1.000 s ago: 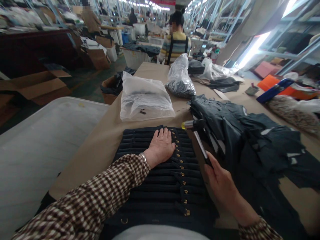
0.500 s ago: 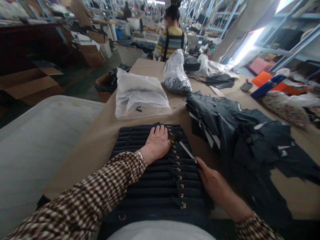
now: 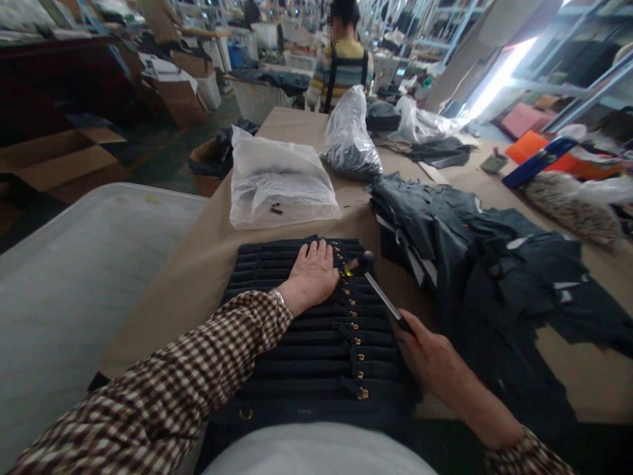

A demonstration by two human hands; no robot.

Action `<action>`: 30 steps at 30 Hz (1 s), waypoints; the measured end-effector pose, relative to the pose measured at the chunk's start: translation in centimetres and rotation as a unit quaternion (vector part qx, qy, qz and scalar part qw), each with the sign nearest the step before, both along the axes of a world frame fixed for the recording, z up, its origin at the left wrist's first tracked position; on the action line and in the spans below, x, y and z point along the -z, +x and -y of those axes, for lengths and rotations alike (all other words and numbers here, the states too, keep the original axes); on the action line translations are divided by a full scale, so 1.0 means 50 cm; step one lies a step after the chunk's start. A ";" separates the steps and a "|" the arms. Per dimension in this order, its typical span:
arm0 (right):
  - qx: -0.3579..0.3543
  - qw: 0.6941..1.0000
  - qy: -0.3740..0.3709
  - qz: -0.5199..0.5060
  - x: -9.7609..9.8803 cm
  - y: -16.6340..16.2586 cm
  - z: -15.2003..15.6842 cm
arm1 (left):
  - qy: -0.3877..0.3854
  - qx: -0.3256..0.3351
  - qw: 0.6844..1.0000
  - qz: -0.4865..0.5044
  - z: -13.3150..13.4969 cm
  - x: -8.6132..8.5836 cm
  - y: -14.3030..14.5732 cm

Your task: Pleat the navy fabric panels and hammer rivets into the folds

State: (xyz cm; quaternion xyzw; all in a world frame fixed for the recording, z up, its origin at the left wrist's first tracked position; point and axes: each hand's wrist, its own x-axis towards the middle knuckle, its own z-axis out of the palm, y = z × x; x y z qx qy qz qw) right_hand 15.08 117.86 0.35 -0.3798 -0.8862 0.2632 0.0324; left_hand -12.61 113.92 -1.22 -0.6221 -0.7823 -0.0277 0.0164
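A row of overlapping dark zippered pouches (image 3: 297, 359) lies in front of me, with gold zipper sliders down its right side. My left hand (image 3: 314, 277) rests flat on the far part of the row, fingers stretched out, just left of the sliders. My right hand (image 3: 435, 359) is wrapped around the dark grip of a small mallet (image 3: 382, 296). The mallet has a metal shaft, and its head, dark at one end and yellow at the other, is over the far sliders beside my left hand. Whether the head touches a slider I cannot tell.
Beyond the row lies a white plastic bag (image 3: 281, 178), with a filled clear bag (image 3: 351, 142) behind it. Dark cut pieces (image 3: 459, 244) are heaped on the right. A large white bin (image 3: 89, 297) stands at the left. A person (image 3: 341, 63) is beyond the table.
The mallet's head has shifted slightly up and to the right, and my right hand with it. My left hand keeps its place on the pouches. The whole view has tilted a little.
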 end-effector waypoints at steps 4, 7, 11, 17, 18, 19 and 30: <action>0.018 0.996 0.055 -0.073 -0.019 0.017 0.011 | -0.009 -0.008 1.000 -0.001 -0.002 0.001 0.001; -0.006 0.999 0.050 -0.015 0.000 0.023 0.014 | -0.008 -0.015 1.000 -0.003 -0.003 0.005 0.003; -0.039 0.997 0.070 0.022 0.018 0.022 0.003 | 0.001 -0.015 1.000 -0.002 -0.003 0.007 0.003; 0.022 0.990 0.122 -0.069 -0.021 0.036 0.012 | -0.032 -0.014 0.999 0.022 0.003 -0.032 0.000; 0.027 0.990 0.118 -0.076 -0.025 0.042 0.017 | -0.031 -0.008 0.999 0.026 0.010 -0.045 0.007; 0.028 0.991 0.110 -0.075 -0.027 0.048 0.021 | -0.031 0.003 0.999 0.030 0.019 -0.057 0.019; 0.038 0.999 0.014 -0.008 0.046 0.085 0.078 | -0.057 0.083 0.995 0.012 0.169 -0.044 0.162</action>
